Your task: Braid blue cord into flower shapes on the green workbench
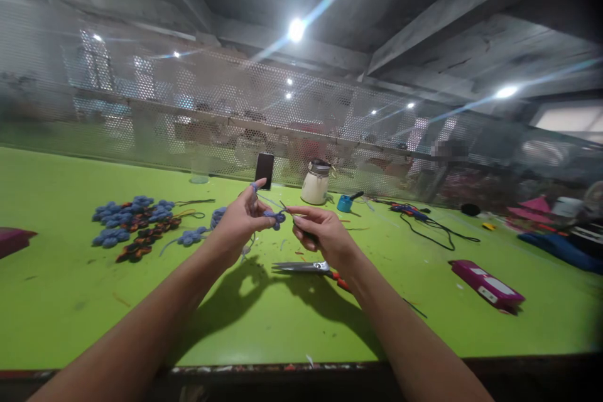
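Note:
My left hand (235, 226) pinches a small blue crocheted flower (277, 220) between thumb and fingers. Blue yarn loops over its raised index finger and runs to the work. In my right hand (323, 232) is a thin crochet hook (283, 206), its tip at the flower's upper edge; most of its handle is hidden by the fingers. Behind my left wrist sits a partly hidden bundle of blue yarn (218, 216). A finished-looking blue flower (191, 237) with a yarn tail lies to its left. Below my hands lie scissors (301, 267) with red handles, pointing left.
Several blue flowers (110, 237) and dark orange-brown crocheted pieces (138, 247) are heaped at left on the green table (249, 339). A phone (264, 171), cream jar (315, 183) and turquoise pot (345, 203) stand behind. Rightward are corded tools (409, 210) and a magenta box (487, 284).

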